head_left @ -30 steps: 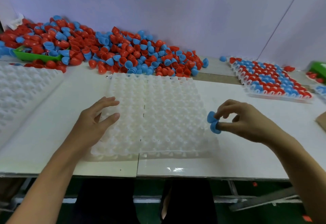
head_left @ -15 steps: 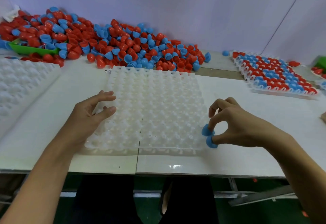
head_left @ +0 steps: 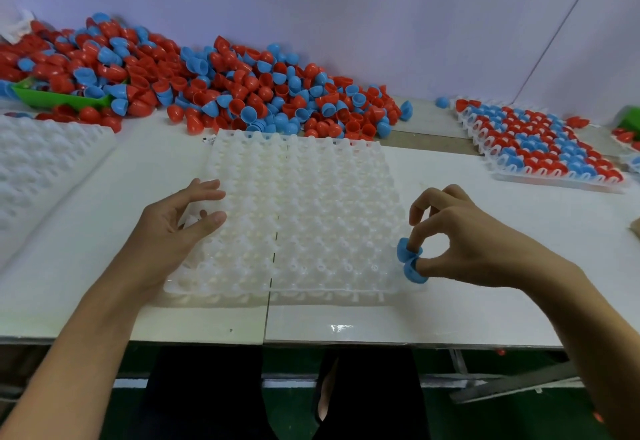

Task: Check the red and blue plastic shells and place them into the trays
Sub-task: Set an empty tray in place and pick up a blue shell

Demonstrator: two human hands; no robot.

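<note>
Heaps of loose shells [head_left: 221, 93] — behind white tray [head_left: 301, 217] — beside filled tray [head_left: 540, 148].

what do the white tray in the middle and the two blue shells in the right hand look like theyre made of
The white dimpled tray looks like thin moulded plastic, milky and translucent: the table seam shows through it. The two blue half-round shells pinched in the right hand look like opaque, smooth plastic with a dull sheen, probably rigid.

Two blue plastic shells [head_left: 409, 261], small hollow cups, are pinched together at the near right corner of an empty white dimpled tray [head_left: 298, 217]. A heap of red and blue shells [head_left: 214, 86] lies behind it. A filled tray [head_left: 540, 148] sits far right; another empty tray [head_left: 41, 165] lies left.
</note>
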